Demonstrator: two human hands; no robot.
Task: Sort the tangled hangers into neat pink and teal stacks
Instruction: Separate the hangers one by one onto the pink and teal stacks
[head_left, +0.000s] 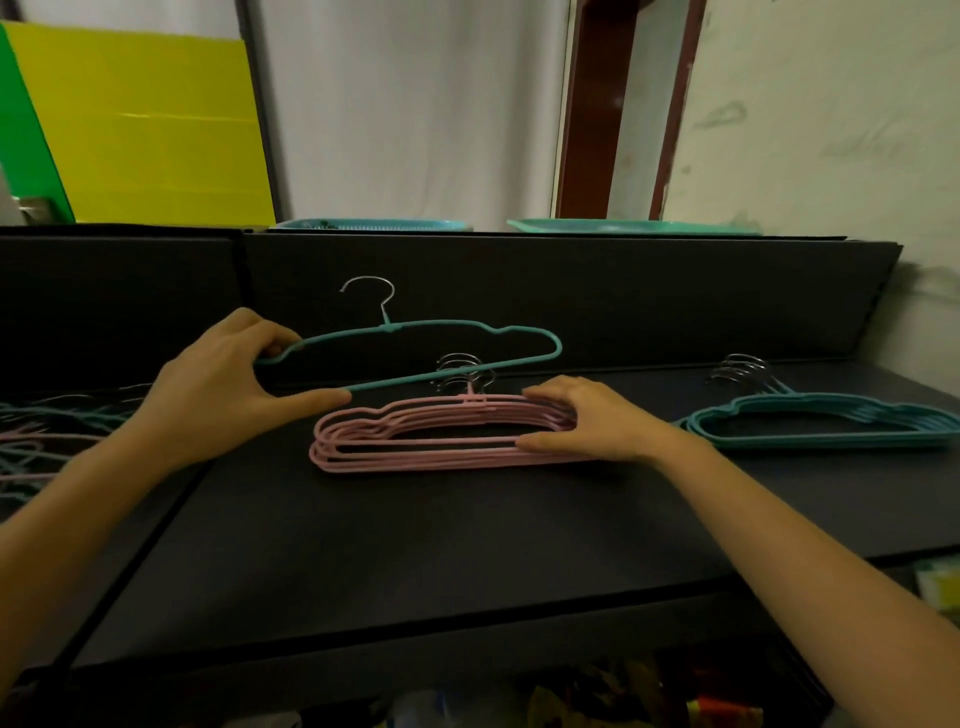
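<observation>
Black tabletop (415, 545), teal hanger (415, 332) hovering over pink stack (431, 441).
Left hand (223, 374) is pinching its end, right hand (582, 421) is gripping the stack; low bar's risking snagging those hooks (462, 371), dragging everything crooked.

Desk (415, 530): middle stack of hangers (395, 464) at centre, right stack of hangers (810, 441) well apart toward the right end, tangled heap (31, 431) at far left. Single hanger (395, 328), in the left hand (218, 379), hangs above and behind the middle stack. Right hand (587, 421) grips that stack's right end.
</observation>
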